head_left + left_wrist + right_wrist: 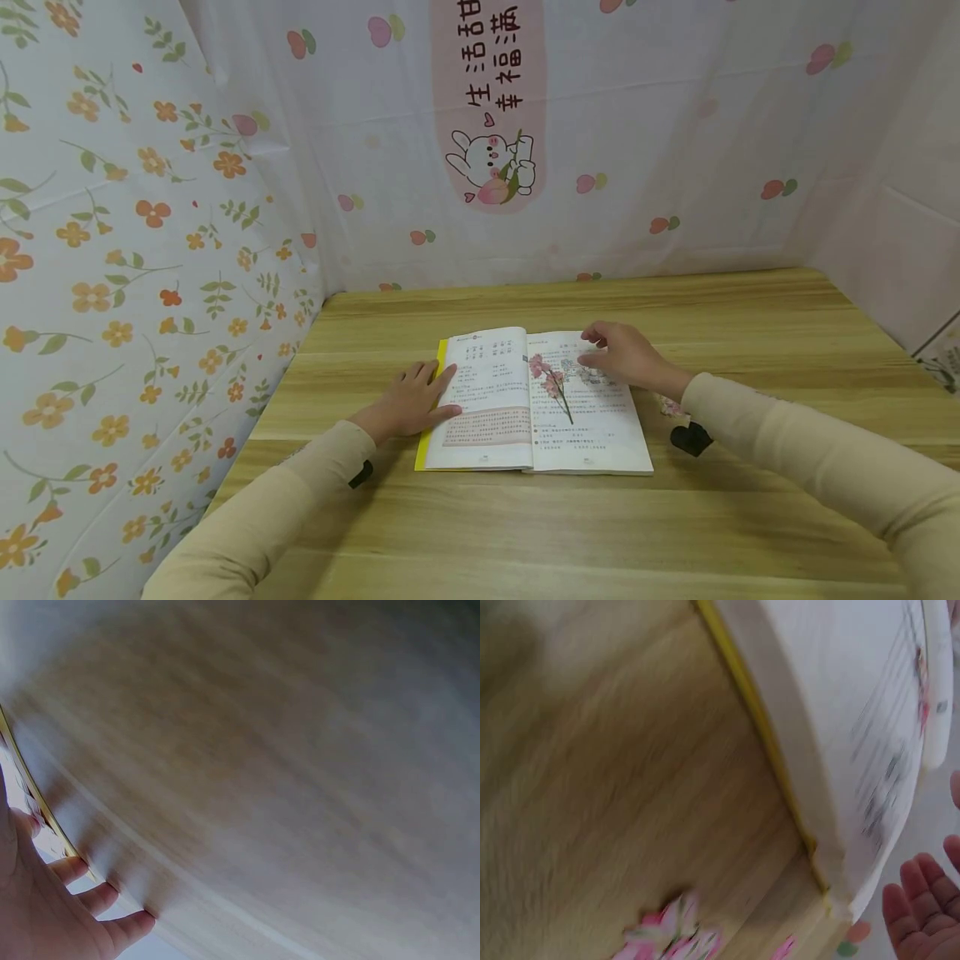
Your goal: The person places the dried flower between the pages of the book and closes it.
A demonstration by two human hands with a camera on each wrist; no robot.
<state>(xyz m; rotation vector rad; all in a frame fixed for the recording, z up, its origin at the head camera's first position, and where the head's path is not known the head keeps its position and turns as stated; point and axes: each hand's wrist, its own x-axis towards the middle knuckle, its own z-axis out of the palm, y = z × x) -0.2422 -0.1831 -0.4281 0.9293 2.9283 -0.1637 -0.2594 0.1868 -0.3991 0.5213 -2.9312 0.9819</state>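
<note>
An open book (487, 429) with a yellow cover lies on the wooden table. A sprig of pink flowers with a thin green stem (566, 407) rests on its right page, close to the fold. My left hand (405, 402) rests at the left edge of the book, its fingers spread and the thumb on the page. In the left wrist view, the left hand's fingertips (139, 924) touch the tabletop beside the cover. Over the upper part of the right page is my right hand (626, 354), fingers loosely bent, with nothing seen in it.
More pink flowers (667, 934) lie on the table (675, 542) to the right of the book, partly hidden under the right wrist in the head view. A patterned cloth (637, 108) hangs behind the table, and a floral cloth (150, 292) hangs at the left.
</note>
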